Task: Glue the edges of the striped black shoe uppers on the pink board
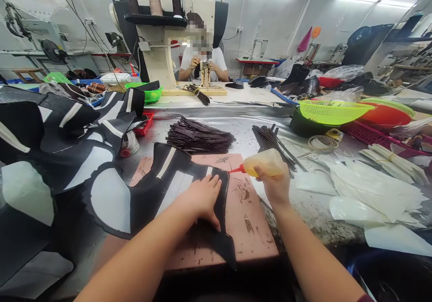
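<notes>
My left hand (204,198) lies flat with fingers spread on a black shoe upper piece (145,207), which has white backing patches and pale tape strips. This piece rests on a worn pink board (249,221). In my right hand (276,182) is a squeeze glue bottle (265,162) with yellowish contents, held sideways. Its red nozzle tip points left and is at the upper right edge of the black piece; whether it touches I cannot tell. Several similar black pieces (27,126) are heaped at the left.
Bundles of dark strips (199,135) lie behind the board. White sheets (374,189) spread to the right, near a yellow-green basket (334,110). A thread spool (130,144) stands left. Across the table, a person (202,63) sits behind a sewing machine (158,45).
</notes>
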Demonstrator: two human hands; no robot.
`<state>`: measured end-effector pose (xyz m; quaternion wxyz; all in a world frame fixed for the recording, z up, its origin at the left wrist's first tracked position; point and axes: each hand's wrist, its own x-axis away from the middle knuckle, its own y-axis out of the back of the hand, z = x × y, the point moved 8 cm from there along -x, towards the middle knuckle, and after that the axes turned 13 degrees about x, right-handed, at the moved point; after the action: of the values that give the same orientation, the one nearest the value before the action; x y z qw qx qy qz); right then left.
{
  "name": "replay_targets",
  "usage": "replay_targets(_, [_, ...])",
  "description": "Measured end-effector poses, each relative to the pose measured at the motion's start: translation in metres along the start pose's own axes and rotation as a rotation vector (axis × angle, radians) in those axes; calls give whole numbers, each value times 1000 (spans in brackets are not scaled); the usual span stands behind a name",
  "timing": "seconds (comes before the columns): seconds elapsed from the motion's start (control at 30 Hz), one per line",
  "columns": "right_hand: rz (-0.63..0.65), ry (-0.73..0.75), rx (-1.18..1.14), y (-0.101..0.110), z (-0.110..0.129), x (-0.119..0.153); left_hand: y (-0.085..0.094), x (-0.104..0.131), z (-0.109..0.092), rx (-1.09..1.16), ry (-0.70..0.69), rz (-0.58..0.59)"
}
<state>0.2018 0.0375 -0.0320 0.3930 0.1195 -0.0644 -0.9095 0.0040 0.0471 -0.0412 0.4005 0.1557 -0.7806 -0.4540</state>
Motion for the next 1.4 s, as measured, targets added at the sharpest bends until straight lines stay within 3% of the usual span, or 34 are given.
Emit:
replay_targets(0.37, [51,56,17,-2,8,1,0,-2,0,3,-3,1])
replay_targets(0.57, [140,42,-48,-5,0,5,1,-1,0,-17,6,8])
replay_targets(0.73, [80,33,-49,4,-6,9,1,-2,1,1,-9,-21])
replay_targets(0.9, [190,7,-73,1,-7,21,-1,-3,1,11,-17,-25])
replay_targets(1.07, [131,28,-70,9,-4,29,-5,-3,0,5,-19,-6])
replay_targets(1.2, [264,-42,-106,3,-15,38,-9,-3,0,9,-14,11])
replay_targets(1.4, [214,-22,-98,17,-21,46,-12,-5,1,7,-2,33])
